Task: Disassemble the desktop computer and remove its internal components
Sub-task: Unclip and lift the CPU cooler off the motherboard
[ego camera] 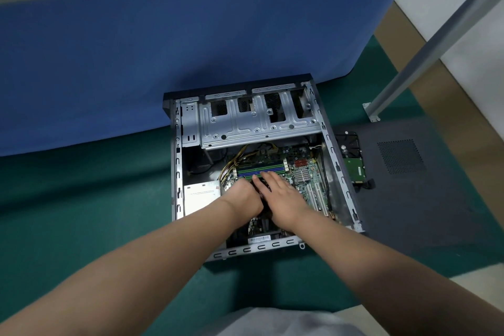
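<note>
It looked like an office or workroom floor turned into a makeshift repair spot. Beyond the hands (268,194) a blue fabric-covered partition (191,43) rose behind an opened computer case (188,128) that lay flat on green carpet (81,199). To the right of the hands a dark side panel (409,185) and a bare hard drive (353,161) lay on the floor, with a grey metal desk leg (425,49) bolted down further right.

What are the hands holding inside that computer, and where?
Both hands, left and right, sit on a dark part in the case; whether they grip it cannot be told.
</note>
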Demonstrator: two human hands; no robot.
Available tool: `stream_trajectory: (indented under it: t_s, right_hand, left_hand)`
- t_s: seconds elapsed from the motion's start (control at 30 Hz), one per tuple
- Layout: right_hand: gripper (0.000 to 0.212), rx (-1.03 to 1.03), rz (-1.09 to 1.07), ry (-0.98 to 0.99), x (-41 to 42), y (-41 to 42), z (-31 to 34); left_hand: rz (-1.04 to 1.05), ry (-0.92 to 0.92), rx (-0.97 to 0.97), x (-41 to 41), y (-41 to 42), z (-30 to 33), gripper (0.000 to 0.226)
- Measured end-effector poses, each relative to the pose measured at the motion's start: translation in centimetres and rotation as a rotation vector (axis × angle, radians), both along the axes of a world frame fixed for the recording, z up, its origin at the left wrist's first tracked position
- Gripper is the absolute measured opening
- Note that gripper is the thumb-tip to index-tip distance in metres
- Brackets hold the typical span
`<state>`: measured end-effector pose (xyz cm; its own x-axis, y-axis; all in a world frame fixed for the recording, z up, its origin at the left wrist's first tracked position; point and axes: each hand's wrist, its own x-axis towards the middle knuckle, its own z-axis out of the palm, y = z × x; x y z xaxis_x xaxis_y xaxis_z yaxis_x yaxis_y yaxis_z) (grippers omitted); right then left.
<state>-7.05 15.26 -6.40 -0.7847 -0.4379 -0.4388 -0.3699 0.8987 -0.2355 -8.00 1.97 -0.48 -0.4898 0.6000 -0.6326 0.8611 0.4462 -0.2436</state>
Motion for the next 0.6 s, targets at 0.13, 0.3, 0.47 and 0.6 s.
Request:
stream_trajectory:
  t_s: [0.13, 0.3, 0.47, 0.6]
  right_hand:
    - [0.100, 0.014, 0.011, 0.001, 0.0, 0.1, -0.2]
    - [0.100, 0.024, 0.011, -0.005, -0.1, 0.1, -0.3]
    - [0.095, 0.023, 0.017, -0.004, 0.0, 0.2, -0.5]
    - [0.096, 0.025, 0.013, -0.002, -0.1, 0.2, -0.4]
  left_hand:
    - [0.074, -0.029, -0.060, -0.3, 0.3, 0.0, 0.020]
    - [0.061, -0.025, -0.140, -0.1, 1.0, -0.2, 0.025]
    - [0.062, 0.083, 0.003, 0.3, -1.2, -0.1, 0.033]
    - [-0.066, 0.094, 0.072, 0.5, -1.4, -0.2, 0.028]
